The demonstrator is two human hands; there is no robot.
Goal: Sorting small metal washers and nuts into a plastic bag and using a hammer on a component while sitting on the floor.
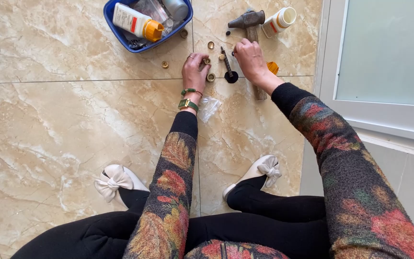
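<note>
1. Hands work apart on the tiled floor [73, 120]: the left hand [194, 71] pinches a small brass ring [207, 61] at its fingertips, while the right hand [250, 58] curls over something near the hammer [251, 26]; I cannot tell what it grips.
2. Loose brass rings [211, 45] lie scattered near the dark punch tool [228, 69]; a nudge from either wrist could send them rolling across the smooth tile.
3. That punch lies between both hands and could roll if knocked.
4. An open white bottle [280, 20] lies just beside the hammer head; shifting the hammer could bump it.
5. A blue tub [116, 29] stands near the left hand and could be struck by a careless sweep.
</note>
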